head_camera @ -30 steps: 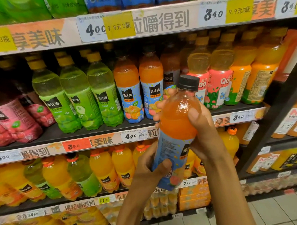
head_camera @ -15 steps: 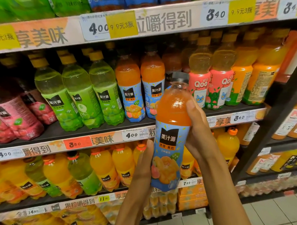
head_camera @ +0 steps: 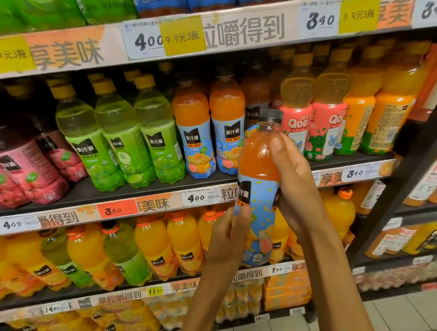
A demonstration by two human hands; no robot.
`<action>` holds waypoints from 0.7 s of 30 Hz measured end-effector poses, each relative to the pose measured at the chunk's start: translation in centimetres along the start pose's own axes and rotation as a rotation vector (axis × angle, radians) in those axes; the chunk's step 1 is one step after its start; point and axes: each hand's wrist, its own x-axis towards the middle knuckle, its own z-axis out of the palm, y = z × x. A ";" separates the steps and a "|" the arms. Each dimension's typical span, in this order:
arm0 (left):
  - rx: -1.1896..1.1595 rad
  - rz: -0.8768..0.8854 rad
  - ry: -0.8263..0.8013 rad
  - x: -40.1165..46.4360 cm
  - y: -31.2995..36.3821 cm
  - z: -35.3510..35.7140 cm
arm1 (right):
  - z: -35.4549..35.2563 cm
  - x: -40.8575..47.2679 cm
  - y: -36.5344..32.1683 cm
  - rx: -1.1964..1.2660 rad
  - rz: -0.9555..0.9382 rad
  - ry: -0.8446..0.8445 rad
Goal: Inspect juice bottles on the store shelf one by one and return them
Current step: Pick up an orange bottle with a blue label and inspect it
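I hold an orange juice bottle (head_camera: 259,183) with a blue label and black cap upright in front of the middle shelf (head_camera: 138,191). My right hand (head_camera: 294,184) grips its upper half, thumb pressed on the orange shoulder. My left hand (head_camera: 228,237) grips the lower label from the left side. Two matching orange bottles (head_camera: 211,130) stand on the shelf just behind and to the left of it, with a dark gap to their right where the held bottle overlaps.
Green juice bottles (head_camera: 116,139) and pink ones (head_camera: 24,168) fill the shelf's left; Qoo bottles (head_camera: 313,116) and orange bottles (head_camera: 385,103) its right. Yellow juice bottles (head_camera: 153,248) line the shelf below. A dark upright post (head_camera: 398,182) bounds the unit on the right.
The bottle has gone from tilted to upright and turned, so its label front now faces left. It sits slightly lower and further right; both hands kept hold of it.
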 end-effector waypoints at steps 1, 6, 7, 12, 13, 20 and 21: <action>0.017 0.008 0.013 -0.2 0.2 0.0 | -0.1 0.1 0.0 0.022 0.011 -0.017; -0.214 -0.168 -0.136 -1.0 1.3 -0.7 | -0.1 0.3 -0.4 0.189 0.096 0.001; -0.290 -0.207 -0.204 -1.3 1.5 -0.7 | 0.0 0.3 -0.3 0.224 0.128 -0.019; -0.334 -0.270 -0.264 -1.7 0.9 -0.6 | -0.1 0.4 0.0 0.187 0.130 -0.026; -0.321 -0.268 -0.238 -1.6 1.0 -0.5 | -0.2 0.4 0.1 0.180 0.126 -0.019; -0.124 -0.226 -0.095 -1.0 2.3 -0.2 | -0.2 0.2 -0.5 0.044 0.096 0.015; -0.143 -0.226 -0.085 -1.1 2.4 -0.1 | -0.1 0.2 -0.6 0.034 0.103 0.013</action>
